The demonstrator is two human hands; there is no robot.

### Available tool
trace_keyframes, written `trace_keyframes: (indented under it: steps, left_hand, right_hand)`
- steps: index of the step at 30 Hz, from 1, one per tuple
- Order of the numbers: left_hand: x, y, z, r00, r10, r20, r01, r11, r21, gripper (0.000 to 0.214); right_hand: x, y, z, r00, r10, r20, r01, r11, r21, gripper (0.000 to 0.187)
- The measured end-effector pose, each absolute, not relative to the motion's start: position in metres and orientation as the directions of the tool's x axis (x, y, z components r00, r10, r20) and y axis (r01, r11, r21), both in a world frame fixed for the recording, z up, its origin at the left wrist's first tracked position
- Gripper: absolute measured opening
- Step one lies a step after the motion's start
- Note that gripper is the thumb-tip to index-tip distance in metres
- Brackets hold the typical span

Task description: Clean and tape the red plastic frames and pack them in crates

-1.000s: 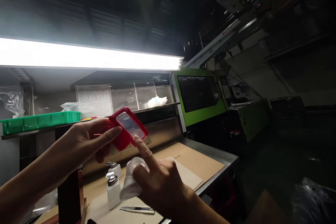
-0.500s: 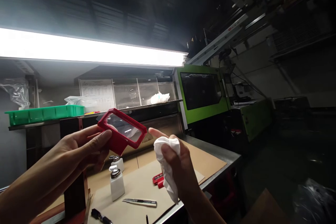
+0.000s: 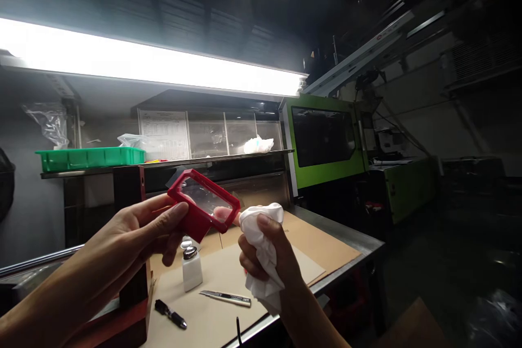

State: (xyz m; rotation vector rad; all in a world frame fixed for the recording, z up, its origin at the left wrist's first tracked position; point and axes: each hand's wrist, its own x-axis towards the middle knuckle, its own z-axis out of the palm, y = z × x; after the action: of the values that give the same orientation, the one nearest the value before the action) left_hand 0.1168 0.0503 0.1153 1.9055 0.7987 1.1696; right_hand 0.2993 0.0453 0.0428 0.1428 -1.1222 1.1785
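Note:
My left hand (image 3: 138, 231) is closed on a red plastic frame with a clear window (image 3: 203, 204), held up tilted above the bench. A crumpled white cloth (image 3: 261, 244) is bunched in my right hand (image 3: 269, 258), just right of the frame. One right fingertip (image 3: 222, 213) reaches under the frame's right edge and touches it. Below them a small white dispenser bottle (image 3: 191, 269) stands on brown cardboard (image 3: 302, 250).
A utility knife (image 3: 226, 297) and a dark pen (image 3: 171, 315) lie on the bench's paper sheet. A green tray (image 3: 89, 157) sits on the shelf at left. A green moulding machine (image 3: 326, 144) stands to the right. The bench edge (image 3: 350, 269) drops to a dark floor.
My view has shifted, so the bench slides right. The right hand with the cloth came closer to the frame, and its finger now touches the frame's edge. The left hand keeps its hold.

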Motion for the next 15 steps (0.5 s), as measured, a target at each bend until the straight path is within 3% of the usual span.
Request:
trace_keyframes:
  steps: [6, 9, 12, 15]
  left_hand:
    - [0.120, 0.050, 0.110, 0.390, 0.787, 0.479, 0.114, -0.557, 0.823, 0.037]
    - [0.116, 0.045, 0.102, 0.340, 0.810, 0.479, 0.096, -0.536, 0.839, 0.044]
    - [0.093, 0.034, 0.077, 0.296, 0.858, 0.419, 0.173, -0.480, 0.860, 0.043]
    - [0.048, 0.014, 0.026, 0.151, 0.928, 0.339, 0.348, -0.371, 0.861, 0.045]
  right_hand:
    - [0.294, 0.048, 0.038, -0.008, 0.666, 0.746, -0.761, 0.479, -0.437, 0.023]
    - [0.292, 0.047, 0.026, -0.009, 0.728, 0.685, -0.726, 0.466, -0.505, 0.025]
    - [0.287, 0.042, 0.000, -0.085, 0.832, 0.548, -0.692, 0.347, -0.633, 0.034]
    - [0.275, 0.034, -0.042, -0.147, 0.941, 0.304, -0.608, 0.156, -0.779, 0.044]
